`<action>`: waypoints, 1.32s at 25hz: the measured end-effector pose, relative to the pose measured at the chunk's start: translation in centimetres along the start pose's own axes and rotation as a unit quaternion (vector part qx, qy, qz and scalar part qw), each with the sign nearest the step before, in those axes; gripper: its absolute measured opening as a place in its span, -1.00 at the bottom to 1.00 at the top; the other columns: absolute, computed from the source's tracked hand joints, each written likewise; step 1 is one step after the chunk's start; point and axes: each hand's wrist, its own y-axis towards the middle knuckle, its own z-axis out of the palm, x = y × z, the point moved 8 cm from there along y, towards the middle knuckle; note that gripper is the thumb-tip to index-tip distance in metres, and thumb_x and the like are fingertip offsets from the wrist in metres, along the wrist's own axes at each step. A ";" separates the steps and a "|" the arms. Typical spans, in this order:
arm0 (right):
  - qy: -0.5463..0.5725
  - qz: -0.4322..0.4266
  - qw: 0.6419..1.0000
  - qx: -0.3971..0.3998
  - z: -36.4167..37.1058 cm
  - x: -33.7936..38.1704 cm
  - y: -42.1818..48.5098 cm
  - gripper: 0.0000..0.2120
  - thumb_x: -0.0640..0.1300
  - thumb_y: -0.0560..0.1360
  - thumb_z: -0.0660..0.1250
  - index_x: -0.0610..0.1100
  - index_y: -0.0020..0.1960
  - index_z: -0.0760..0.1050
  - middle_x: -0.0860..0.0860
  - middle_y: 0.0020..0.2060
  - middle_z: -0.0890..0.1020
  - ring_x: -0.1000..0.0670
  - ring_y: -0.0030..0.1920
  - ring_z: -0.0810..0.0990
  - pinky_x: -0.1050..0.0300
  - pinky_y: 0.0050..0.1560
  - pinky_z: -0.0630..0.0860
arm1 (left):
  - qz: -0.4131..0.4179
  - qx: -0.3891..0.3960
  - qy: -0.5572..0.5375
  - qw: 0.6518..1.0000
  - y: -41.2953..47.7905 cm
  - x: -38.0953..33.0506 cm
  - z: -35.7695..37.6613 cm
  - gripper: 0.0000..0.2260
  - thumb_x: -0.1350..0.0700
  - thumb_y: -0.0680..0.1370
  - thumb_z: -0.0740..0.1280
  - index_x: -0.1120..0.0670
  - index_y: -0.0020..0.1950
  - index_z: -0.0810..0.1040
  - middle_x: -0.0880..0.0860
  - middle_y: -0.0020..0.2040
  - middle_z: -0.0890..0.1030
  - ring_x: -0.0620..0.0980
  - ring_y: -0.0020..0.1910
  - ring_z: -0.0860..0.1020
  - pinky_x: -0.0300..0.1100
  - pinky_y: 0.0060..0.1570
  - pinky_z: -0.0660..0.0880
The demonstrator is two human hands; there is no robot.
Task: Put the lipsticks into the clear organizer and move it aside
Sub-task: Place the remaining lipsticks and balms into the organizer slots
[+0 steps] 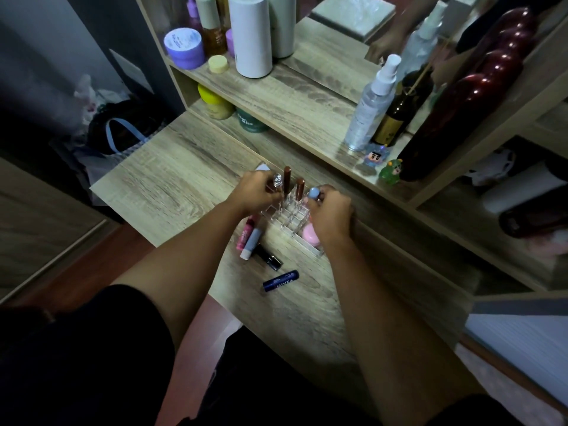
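Observation:
The clear organizer (pixel 292 218) stands on the wooden dresser top (pixel 172 167) between my hands. Two brown lipsticks (pixel 287 176) stand upright in its far slots. My left hand (pixel 261 190) is closed on a lipstick with a clear faceted cap (pixel 277 180) at the organizer's far left corner. My right hand (pixel 330 215) grips a lipstick with a light blue cap (pixel 313 193) over the right side. A pink round item (pixel 310 236) lies in the organizer under my right wrist. Loose on the dresser lie a pink tube (pixel 246 233), a pale blue stick (pixel 250 242), a black lipstick (pixel 269 256) and a dark blue Nivea stick (pixel 281 281).
A raised shelf (pixel 307 118) runs behind the organizer with a spray bottle (pixel 368 109), a dark bottle (pixel 399 115), two small figurines (pixel 381 164) and a dark red bottle (pixel 461 103). White cylinders, jars and a mirror stand further back. A bag (pixel 123 136) lies on the floor at the left.

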 end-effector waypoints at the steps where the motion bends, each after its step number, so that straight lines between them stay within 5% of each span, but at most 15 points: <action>1: -0.011 -0.001 1.000 -0.004 -0.1 0.2 0.0 -0.80 -0.20 0.48 0.37 -0.19 0.09 0.53 -0.14 -0.01 0.66 -0.08 0.02 0.64 0.17 -0.08 0.48 | 0.002 0.000 -0.003 1.000 0.0 -0.1 0.0 -0.76 0.20 0.40 0.45 0.18 0.05 0.58 0.17 -0.06 0.68 -0.05 -0.19 0.53 -0.34 -0.19 0.41; 7: -0.020 0.016 1.000 -0.005 -0.6 0.4 -0.6 -0.70 -0.19 0.48 0.38 -0.22 0.18 0.47 -0.18 0.06 0.65 -0.11 0.08 0.63 0.04 0.05 0.58 | 0.018 -0.002 -0.007 1.000 -0.4 -0.8 -0.3 -0.74 0.21 0.41 0.45 0.18 0.08 0.58 0.06 -0.13 0.61 -0.07 -0.17 0.53 -0.28 -0.14 0.40; 12: 0.001 -0.064 0.997 -0.040 -0.8 0.9 -3.8 -0.73 -0.23 0.46 0.38 -0.15 0.14 0.47 -0.14 0.00 0.64 -0.05 -0.01 0.62 0.36 -0.18 0.46 | 0.001 -0.046 -0.052 0.998 -2.3 1.5 -1.8 -0.74 0.28 0.40 0.41 0.19 0.08 0.56 0.04 -0.11 0.57 -0.03 -0.19 0.55 -0.26 -0.14 0.44; 16: 0.002 -0.130 0.988 0.085 3.0 0.1 -7.5 -0.85 -0.17 0.46 0.39 -0.19 0.00 0.54 -0.15 -0.07 0.64 -0.11 -0.08 0.60 0.11 -0.10 0.55 | 0.000 0.005 -0.001 1.000 -5.7 4.0 -1.0 -0.93 0.19 0.43 0.42 0.16 -0.12 0.60 0.10 -0.24 0.61 -0.03 -0.27 0.52 -0.40 -0.35 0.33; 19: -0.033 -0.060 0.992 0.108 4.7 -3.4 -9.3 -0.73 -0.03 0.41 0.41 -0.19 -0.01 0.52 -0.14 -0.01 0.60 -0.16 -0.03 0.57 0.10 -0.10 0.46 | -0.017 0.021 0.021 0.999 -8.2 5.4 0.9 -0.82 0.10 0.42 0.44 0.20 -0.19 0.54 0.20 -0.27 0.61 0.08 -0.30 0.52 -0.14 -0.31 0.36; 23: -0.073 0.027 0.989 0.123 6.4 -6.1 -11.2 -0.47 0.16 0.29 0.48 -0.17 0.08 0.48 -0.14 0.07 0.50 -0.16 0.03 0.54 0.11 -0.10 0.43 | -0.048 -0.018 0.037 0.998 -10.5 6.1 3.1 -0.70 0.05 0.40 0.45 0.20 -0.02 0.47 0.16 -0.16 0.54 0.11 -0.19 0.49 -0.16 -0.25 0.29; 27: -0.032 0.036 0.991 0.123 7.2 -6.1 -11.5 -0.48 0.10 0.29 0.52 -0.20 0.08 0.48 -0.16 0.07 0.53 -0.15 0.06 0.51 0.10 -0.01 0.42 | -0.054 -0.023 0.075 0.995 -10.8 6.2 4.5 -0.65 0.07 0.43 0.40 0.24 0.10 0.43 0.28 -0.01 0.57 0.23 -0.06 0.53 -0.08 -0.17 0.38; 33: 0.014 0.054 0.993 0.105 7.3 -6.9 -11.8 -0.59 -0.06 0.25 0.57 -0.13 0.00 0.49 -0.06 -0.05 0.48 -0.04 -0.08 0.45 0.21 -0.12 0.31 | -0.097 -0.052 0.020 0.994 -11.8 6.9 4.7 -0.57 0.07 0.39 0.42 0.17 0.19 0.40 0.21 -0.12 0.57 0.19 -0.16 0.55 -0.10 -0.21 0.40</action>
